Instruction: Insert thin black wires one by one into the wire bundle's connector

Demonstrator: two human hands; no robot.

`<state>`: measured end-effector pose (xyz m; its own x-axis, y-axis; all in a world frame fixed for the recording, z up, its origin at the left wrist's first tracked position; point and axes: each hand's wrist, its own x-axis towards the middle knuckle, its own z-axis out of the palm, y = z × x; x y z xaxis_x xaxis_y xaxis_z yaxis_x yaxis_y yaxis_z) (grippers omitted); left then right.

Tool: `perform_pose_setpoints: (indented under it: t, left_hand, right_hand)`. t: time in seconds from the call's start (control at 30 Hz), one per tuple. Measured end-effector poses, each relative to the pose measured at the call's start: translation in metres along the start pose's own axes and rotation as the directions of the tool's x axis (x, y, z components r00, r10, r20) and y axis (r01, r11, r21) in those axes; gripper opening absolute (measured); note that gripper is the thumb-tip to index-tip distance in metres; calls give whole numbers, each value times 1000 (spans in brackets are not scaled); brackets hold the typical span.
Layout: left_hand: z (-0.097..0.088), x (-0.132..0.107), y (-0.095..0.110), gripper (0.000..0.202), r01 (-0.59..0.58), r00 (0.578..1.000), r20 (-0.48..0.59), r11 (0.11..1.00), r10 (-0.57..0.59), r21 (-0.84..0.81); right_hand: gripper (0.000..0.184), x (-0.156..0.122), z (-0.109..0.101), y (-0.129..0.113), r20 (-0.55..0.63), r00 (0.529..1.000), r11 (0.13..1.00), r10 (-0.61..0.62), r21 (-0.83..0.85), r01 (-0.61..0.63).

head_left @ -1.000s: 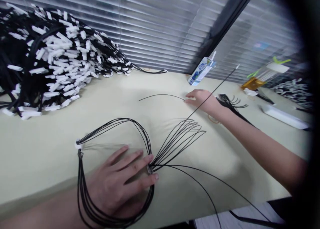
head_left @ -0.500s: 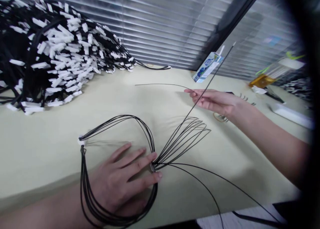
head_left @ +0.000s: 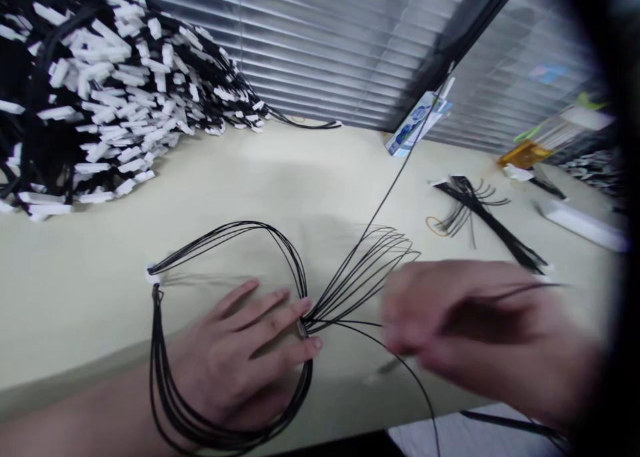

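My left hand (head_left: 240, 357) lies on the table with its fingers spread, its index and middle fingertips at a small grey connector (head_left: 301, 328) on the wires. A looped bundle of black wires (head_left: 235, 225) runs from this piece to a white connector (head_left: 153, 274) and round under the hand. Thin wires (head_left: 365, 270) fan out rightwards in bent loops. One longer wire (head_left: 400, 167) rises toward the window. My right hand (head_left: 450, 317), blurred by motion, is closed around a black wire (head_left: 360, 322); a wire tip pokes out past its back.
Black cables with white connectors (head_left: 115, 97) are heaped at the back left. A blue and white carton (head_left: 413, 127) stands by the blinds. On the right lie a short wire bundle (head_left: 485, 217), a rubber band (head_left: 436, 226), a white bar (head_left: 583, 227) and an amber-coloured container (head_left: 525, 154).
My right hand has come from the back of the table down toward me, and has closed into a fist. The short wire bundle behind it is uncovered. My left hand stays in place.
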<state>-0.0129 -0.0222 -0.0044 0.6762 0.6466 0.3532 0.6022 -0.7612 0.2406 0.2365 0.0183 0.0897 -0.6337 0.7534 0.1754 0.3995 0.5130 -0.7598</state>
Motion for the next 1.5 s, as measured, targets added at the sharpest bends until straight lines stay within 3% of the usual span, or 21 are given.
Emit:
perform_pose_setpoints:
  t: [0.03, 0.1, 0.17, 0.27, 0.5, 0.7, 1.03, 1.27, 1.5]
  left_hand:
    - [1, 0, 0, 37, 5, 1000, -9, 1000, -5, -4]
    - [3, -1, 1, 37, 11, 999, -41, 1000, -12, -19]
    - [5, 0, 2, 37, 9, 998, -69, 1000, -10, -28]
    - [6, 1, 3, 35, 18, 994, -107, 999, -22, -39]
    - [5, 0, 1, 37, 7, 997, -76, 999, -10, -49]
    - [7, 1, 5, 32, 66, 991, -110, 995, -74, -81]
    - [3, 1, 0, 37, -3, 997, -73, 999, 0, -46]
    - [3, 0, 2, 38, 11, 998, -60, 999, -14, -46]
    - [2, 1, 0, 39, -2, 999, -50, 999, 0, -53]
  right_hand:
    - [8, 10, 10, 1, 70, 996, 992, 49, 116, -57]
    - [6, 25, 23, 6, 150, 983, 978, 109, 161, -133]
    - [8, 32, 31, 14, 139, 983, 988, 123, 75, -135]
    - [10, 28, 35, 24, 73, 996, 995, 45, -87, -39]
    - [8, 20, 40, 27, 79, 995, 980, -56, -184, 70]
    - [6, 20, 40, 27, 89, 988, 962, -127, -231, 145]
    - [2, 21, 45, 33, 46, 977, 949, -207, -232, 212]
    - [3, 19, 41, 31, 80, 995, 979, -54, -192, 68]
    - [2, 18, 40, 27, 80, 994, 975, -79, -202, 94]
